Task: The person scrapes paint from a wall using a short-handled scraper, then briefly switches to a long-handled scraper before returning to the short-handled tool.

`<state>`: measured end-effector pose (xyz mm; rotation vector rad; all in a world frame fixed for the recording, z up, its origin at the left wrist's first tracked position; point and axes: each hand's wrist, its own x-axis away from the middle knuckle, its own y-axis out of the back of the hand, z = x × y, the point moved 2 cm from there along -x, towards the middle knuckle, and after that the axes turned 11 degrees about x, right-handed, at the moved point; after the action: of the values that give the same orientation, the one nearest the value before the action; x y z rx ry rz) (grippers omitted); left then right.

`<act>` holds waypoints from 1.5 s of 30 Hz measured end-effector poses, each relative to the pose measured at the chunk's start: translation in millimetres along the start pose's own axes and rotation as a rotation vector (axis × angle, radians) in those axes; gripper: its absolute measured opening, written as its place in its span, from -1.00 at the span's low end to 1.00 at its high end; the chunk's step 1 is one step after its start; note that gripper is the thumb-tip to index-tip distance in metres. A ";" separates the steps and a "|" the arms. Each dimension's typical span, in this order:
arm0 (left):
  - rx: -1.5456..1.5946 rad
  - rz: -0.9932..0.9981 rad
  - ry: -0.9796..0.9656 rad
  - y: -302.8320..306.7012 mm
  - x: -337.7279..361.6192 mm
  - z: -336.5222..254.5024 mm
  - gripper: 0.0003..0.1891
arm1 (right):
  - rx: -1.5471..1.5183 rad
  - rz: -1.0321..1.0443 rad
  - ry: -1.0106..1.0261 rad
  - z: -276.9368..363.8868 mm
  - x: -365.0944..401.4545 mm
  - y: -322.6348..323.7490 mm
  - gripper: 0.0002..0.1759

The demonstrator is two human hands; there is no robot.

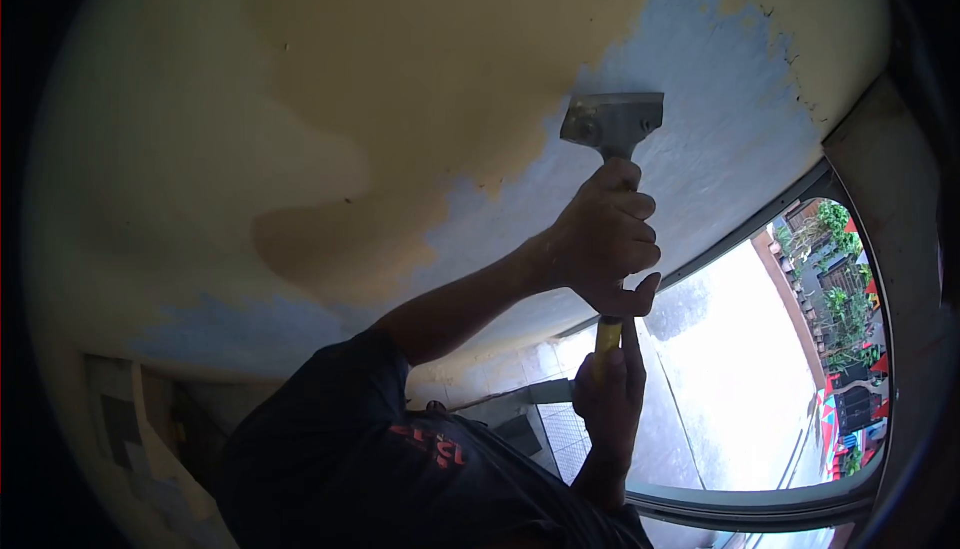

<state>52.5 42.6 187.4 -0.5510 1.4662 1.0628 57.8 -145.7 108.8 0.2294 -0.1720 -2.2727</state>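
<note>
A wide metal scraper [612,121] lies with its blade against a surface of worn yellow and pale blue-grey paint [700,79]. My left hand [610,239] is closed around the scraper's handle just below the head. Lower down, my right hand [612,389] is closed on the yellow lower part [607,337] of the handle. Both arms reach up from a dark shirt with a red print. The blade's edge sits where yellow paint meets the bare-looking pale area.
Flaking, cracked paint edges [770,19] run along the upper right. A curved-framed window opening [860,489] at the lower right shows bright pavement, green plants and red flags outside. Beams or boards [150,439] stand at the lower left.
</note>
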 end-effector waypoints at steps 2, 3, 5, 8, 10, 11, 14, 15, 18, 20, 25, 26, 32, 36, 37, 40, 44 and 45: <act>-0.012 -0.018 -0.035 5.3 -12.3 4.6 -0.69 | -0.014 -0.005 0.026 8.7 -9.7 0.2 -0.30; -0.016 -0.045 -0.063 8.5 -24.8 9.6 -0.69 | -0.028 -0.007 0.059 14.2 -14.1 1.7 -0.28; -0.005 -0.066 -0.057 7.8 -30.6 6.5 -0.69 | -0.039 0.034 0.068 19.6 -12.7 6.0 -0.26; 0.012 0.005 -0.021 8.6 -15.8 2.0 -0.68 | -0.024 0.035 0.066 14.2 -5.2 1.6 -0.24; -0.033 -0.024 -0.059 10.6 -26.8 9.7 -0.67 | -0.062 0.041 0.082 14.4 -12.6 1.6 -0.26; -0.060 -0.047 -0.074 9.3 -31.7 10.5 -0.67 | -0.060 0.033 0.088 19.5 -15.3 5.4 -0.27; -0.056 -0.090 -0.081 5.6 -36.0 7.4 -0.67 | -0.035 0.041 0.059 34.9 -12.2 13.3 -0.32; -0.048 -0.100 -0.082 4.5 -35.6 9.4 -0.68 | -0.033 0.043 0.061 31.5 -8.5 14.3 -0.32; -0.008 -0.049 -0.053 8.8 -27.4 4.3 -0.70 | -0.005 0.036 0.090 22.6 -6.4 7.8 -0.30; -0.026 -0.105 -0.086 7.9 -37.9 7.2 -0.70 | -0.008 0.033 0.098 35.7 -9.6 12.4 -0.29; -0.014 -0.092 -0.056 6.8 -39.0 4.0 -0.69 | -0.030 0.054 0.068 44.0 -1.5 15.0 -0.29; 0.024 -0.082 -0.038 7.2 -34.0 0.0 -0.68 | -0.008 0.035 0.086 39.3 0.6 12.4 -0.29; -0.006 -0.182 -0.088 2.3 -53.8 5.1 -0.69 | 0.007 0.000 0.076 61.3 -1.7 19.9 -0.35; 0.012 -0.144 -0.088 5.9 -47.7 4.9 -0.71 | 0.027 -0.003 0.067 51.6 0.1 12.5 -0.33; 0.054 -0.152 -0.094 6.0 -48.7 3.7 -0.71 | 0.030 -0.018 0.065 55.2 -0.8 10.6 -0.34; 0.018 -0.201 -0.096 5.8 -66.3 9.7 -0.71 | -0.012 -0.021 0.095 66.3 -8.5 17.5 -0.33; 0.064 -0.163 -0.068 3.0 -52.6 6.4 -0.69 | -0.048 0.017 0.070 57.0 -2.7 12.1 -0.33; 0.058 -0.169 -0.077 7.1 -58.2 9.9 -0.69 | -0.044 0.019 0.081 58.6 -7.2 12.1 -0.33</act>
<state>63.7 40.6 245.8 -0.5758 1.3539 0.8975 58.3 -145.2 169.1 0.2947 -0.0823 -2.2413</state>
